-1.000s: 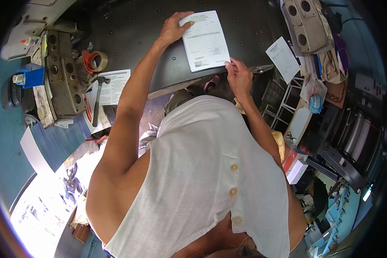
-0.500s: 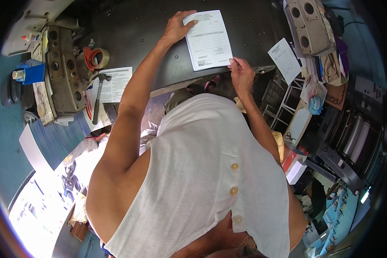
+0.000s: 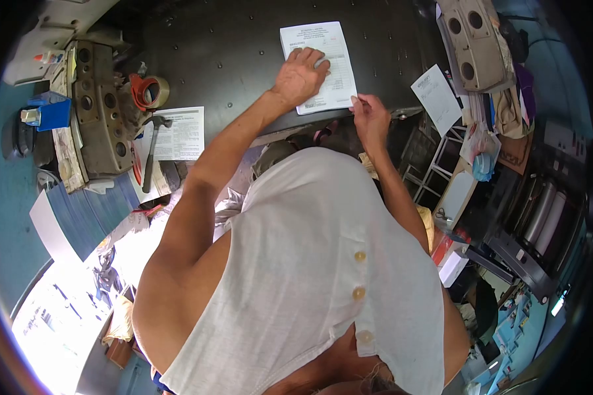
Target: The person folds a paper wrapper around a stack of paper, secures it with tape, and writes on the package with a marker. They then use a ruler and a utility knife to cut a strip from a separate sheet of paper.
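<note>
We take the white rectangular stack of printed paper forms [image 3: 338, 74] as the reference for all positions. The stack lies face up beneath our left hand [image 3: 303, 74], which rests palm down across its left and central area, fingers slightly bent and grasping nothing. Our right hand [image 3: 372, 122] pinches the near right corner of the stack between thumb and finger.

Containers: well to the left of the stack, we see a red-orange tape dispenser [image 3: 137, 85] carrying a tan roll of adhesive tape [image 3: 157, 93]. Farther left is a blue plastic box [image 3: 54, 115]; we cannot identify its contents. To the right and nearer our body, a clear plastic bag [image 3: 486, 157] shows something blue inside.

Surface and room: the stack sits near the front edge of a dark, studded tabletop [image 3: 224, 39]. To its left, a hammer with a dark metal head [image 3: 149, 155] overlaps a white printed sheet [image 3: 183, 135]. To its right, a separate white paper slip [image 3: 436, 99] lies tilted, and beyond that stands a grey-beige block with round holes [image 3: 484, 62]. Far to the right and nearer us, we note a dark machine with grey rollers [image 3: 540, 210].
</note>
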The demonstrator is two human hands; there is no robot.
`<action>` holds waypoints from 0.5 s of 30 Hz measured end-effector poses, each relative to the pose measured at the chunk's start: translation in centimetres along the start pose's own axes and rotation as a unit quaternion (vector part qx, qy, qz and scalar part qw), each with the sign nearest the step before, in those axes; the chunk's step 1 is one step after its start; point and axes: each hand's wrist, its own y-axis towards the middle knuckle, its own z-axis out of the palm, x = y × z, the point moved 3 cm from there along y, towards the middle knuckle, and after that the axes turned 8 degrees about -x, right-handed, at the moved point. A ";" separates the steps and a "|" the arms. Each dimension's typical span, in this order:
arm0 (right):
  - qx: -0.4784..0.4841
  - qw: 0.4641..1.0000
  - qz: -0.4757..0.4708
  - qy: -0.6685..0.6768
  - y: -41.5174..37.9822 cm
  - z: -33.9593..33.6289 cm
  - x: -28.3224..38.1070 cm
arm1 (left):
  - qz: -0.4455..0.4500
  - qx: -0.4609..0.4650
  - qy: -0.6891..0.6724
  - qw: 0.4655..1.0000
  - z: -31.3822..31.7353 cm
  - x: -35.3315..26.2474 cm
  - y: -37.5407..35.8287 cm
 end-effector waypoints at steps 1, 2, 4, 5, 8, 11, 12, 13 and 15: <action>0.003 1.000 0.008 0.005 0.1 0.0 0.0 | 0.002 -0.005 0.006 1.000 -0.2 -0.3 0.0; 0.008 1.000 0.016 0.009 0.0 -0.1 0.0 | 0.003 -0.009 0.012 1.000 -0.3 -0.4 0.2; 0.025 0.999 0.034 0.002 0.2 -0.3 -0.4 | 0.002 -0.015 0.009 1.000 0.1 -0.3 0.0; 0.038 0.998 0.043 -0.009 0.4 -0.4 -0.7 | 0.000 -0.018 0.009 1.000 0.2 -0.3 -0.2; 0.024 0.999 0.015 -0.020 2.1 -1.6 0.8 | 0.021 -0.027 0.054 0.998 0.0 -0.7 -0.2; 0.048 0.998 -0.037 0.005 4.9 -3.0 3.7 | -0.019 0.003 -0.005 1.000 2.2 -0.4 -1.4; 0.057 0.994 -0.093 -0.005 6.3 -2.5 5.1 | -0.023 -0.037 0.018 0.999 2.8 -0.5 -2.1; 0.078 0.985 -0.151 0.012 7.8 -1.7 6.8 | -0.023 -0.031 0.056 0.998 2.5 -0.8 -2.2; 0.117 0.972 -0.191 0.064 10.3 0.7 11.7 | 0.006 0.008 0.093 0.996 1.9 -1.3 -1.6</action>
